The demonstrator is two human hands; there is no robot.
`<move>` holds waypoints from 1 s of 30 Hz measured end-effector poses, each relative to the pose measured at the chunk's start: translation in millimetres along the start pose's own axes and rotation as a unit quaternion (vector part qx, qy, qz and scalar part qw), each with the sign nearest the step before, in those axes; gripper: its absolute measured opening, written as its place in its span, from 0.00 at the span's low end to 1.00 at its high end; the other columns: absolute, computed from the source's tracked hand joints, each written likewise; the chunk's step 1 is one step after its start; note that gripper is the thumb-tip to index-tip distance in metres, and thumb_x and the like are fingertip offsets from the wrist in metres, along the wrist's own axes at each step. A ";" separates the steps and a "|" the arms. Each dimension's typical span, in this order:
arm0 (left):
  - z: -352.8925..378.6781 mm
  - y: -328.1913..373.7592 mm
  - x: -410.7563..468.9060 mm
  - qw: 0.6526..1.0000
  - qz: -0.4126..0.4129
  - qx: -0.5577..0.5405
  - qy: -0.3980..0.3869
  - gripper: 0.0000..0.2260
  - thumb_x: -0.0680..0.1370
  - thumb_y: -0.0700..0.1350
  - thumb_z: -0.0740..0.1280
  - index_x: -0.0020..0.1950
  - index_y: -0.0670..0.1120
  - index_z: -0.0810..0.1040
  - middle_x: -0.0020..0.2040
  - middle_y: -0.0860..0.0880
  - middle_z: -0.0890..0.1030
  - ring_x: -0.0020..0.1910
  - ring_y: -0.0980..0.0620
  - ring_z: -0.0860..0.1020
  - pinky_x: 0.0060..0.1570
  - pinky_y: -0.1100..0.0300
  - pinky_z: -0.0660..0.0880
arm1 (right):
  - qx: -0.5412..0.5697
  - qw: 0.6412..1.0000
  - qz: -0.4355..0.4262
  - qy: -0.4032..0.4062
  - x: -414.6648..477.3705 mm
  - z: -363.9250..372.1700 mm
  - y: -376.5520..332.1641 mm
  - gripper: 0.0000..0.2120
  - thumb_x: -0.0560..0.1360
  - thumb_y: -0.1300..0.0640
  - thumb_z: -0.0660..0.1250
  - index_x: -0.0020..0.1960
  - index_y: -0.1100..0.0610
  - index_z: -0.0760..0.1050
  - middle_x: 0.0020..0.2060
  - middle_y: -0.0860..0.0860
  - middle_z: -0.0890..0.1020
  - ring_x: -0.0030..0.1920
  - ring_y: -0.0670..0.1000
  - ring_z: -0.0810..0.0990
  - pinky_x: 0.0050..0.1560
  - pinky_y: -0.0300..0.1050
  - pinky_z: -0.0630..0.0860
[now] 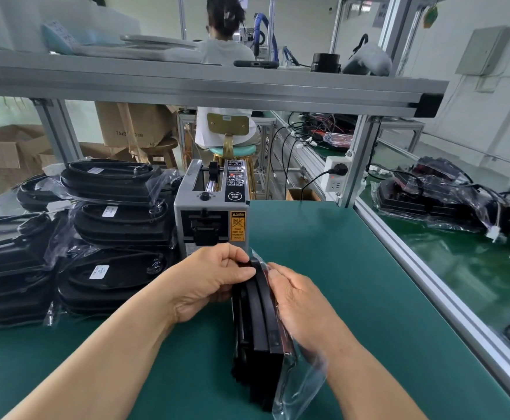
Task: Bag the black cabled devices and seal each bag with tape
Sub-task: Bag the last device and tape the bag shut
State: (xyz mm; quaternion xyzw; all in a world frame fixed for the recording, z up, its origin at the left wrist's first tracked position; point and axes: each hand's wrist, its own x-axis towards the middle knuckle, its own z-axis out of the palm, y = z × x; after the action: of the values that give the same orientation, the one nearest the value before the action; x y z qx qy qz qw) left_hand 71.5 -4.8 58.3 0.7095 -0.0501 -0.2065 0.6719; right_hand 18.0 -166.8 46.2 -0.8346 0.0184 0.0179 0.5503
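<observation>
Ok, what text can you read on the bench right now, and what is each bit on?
"CAUTION": orange sticker on the front of the tape dispenser; the small print under it is blurred.
"SEMI": round badge on the dispenser's top.
"75x3… CM": cardboard box behind the bench; the middle digits are unclear.
White labels on the bagged devices: too small to read.
Panel stickers on the dispenser: unreadable.

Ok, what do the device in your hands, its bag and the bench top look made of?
Device: matte black, probably moulded plastic or rubber; dull, no glare.
Bag: thin clear plastic film; glossy, wrinkled, see-through.
Bench top: green mat, perhaps rubber or vinyl; smooth, soft sheen.
</observation>
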 end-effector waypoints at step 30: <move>8.7 -2.5 1.7 0.998 0.004 0.005 0.058 0.06 0.77 0.43 0.72 0.46 0.45 0.76 0.30 0.53 0.75 0.27 0.57 0.68 0.26 0.64 0.66 | 0.003 1.000 -0.008 -0.018 -2.0 1.8 -2.2 0.18 0.85 0.51 0.53 0.67 0.56 0.75 0.55 0.57 0.83 0.53 0.54 0.81 0.51 0.41 0.75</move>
State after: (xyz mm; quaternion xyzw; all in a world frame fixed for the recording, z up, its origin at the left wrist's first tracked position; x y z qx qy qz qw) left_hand 69.3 -13.3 55.3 0.7234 -0.0143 -0.1620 0.6710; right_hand 16.1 -164.3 47.6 -0.8324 0.0021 0.0287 0.5534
